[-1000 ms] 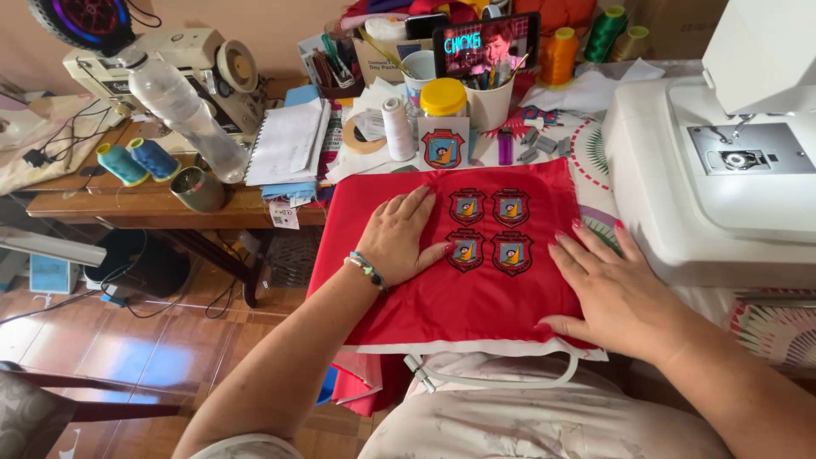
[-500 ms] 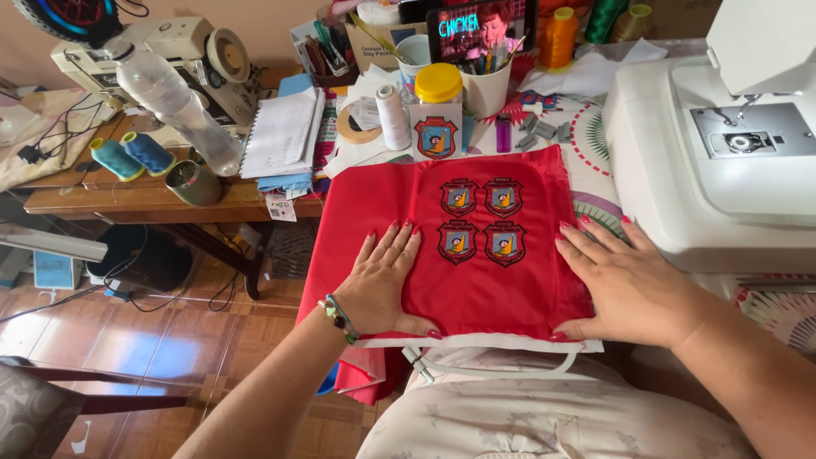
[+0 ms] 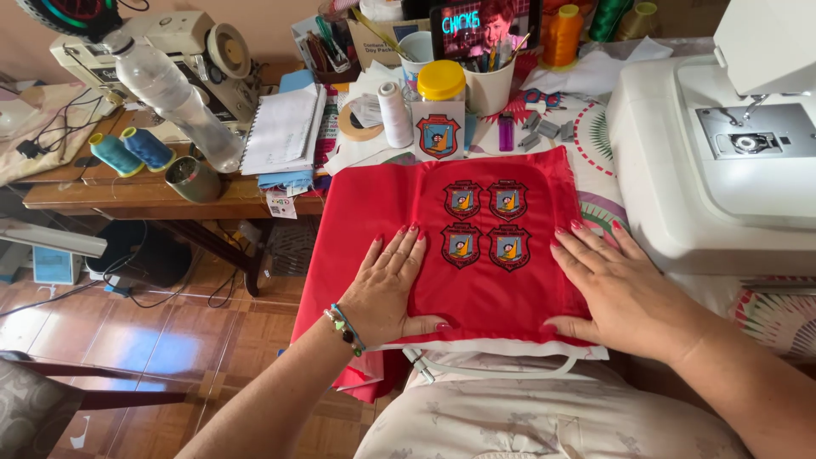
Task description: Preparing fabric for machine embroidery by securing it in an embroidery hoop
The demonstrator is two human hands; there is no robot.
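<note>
left hand (image 3: 387, 289): laid flat, fingers spread, palm down on the left part of the red cloth (image 3: 476, 246); nothing gripped; beaded bracelet (image 3: 344, 328) worn at the wrist.
right hand (image 3: 620, 285): laid flat and open on the right edge of the red cloth, thumb pointed inward near the bottom hem; nothing gripped.
red cloth: spread on the tabletop (image 3: 595, 144) in front of the person, between both hands; left edge is draped over the tabletop's side; lower left corner is hidden below the left forearm.
badges (image 3: 486, 223): four embroidered shield patches in a two-by-two block on the cloth, between the hands, not touched; fine detail cannot be made out.
white layer (image 3: 501, 348): a white strip is seen under the cloth's near hem; its extent is hidden by the cloth.
sewing machine (image 3: 722, 144): white, just right of the cloth; cut off by the top and right frame edges.
single patch (image 3: 439, 134): propped upright behind the cloth, against a yellow-lidded jar (image 3: 441, 81).
thread spool (image 3: 394, 115): white, upright, left of the single patch.
plastic bottle (image 3: 174, 98): tilted on the wooden side table (image 3: 144, 195), beside two blue thread cones (image 3: 132, 151).
screen (image 3: 484, 25): partly hidden behind cups of pens; top cut off.
</note>
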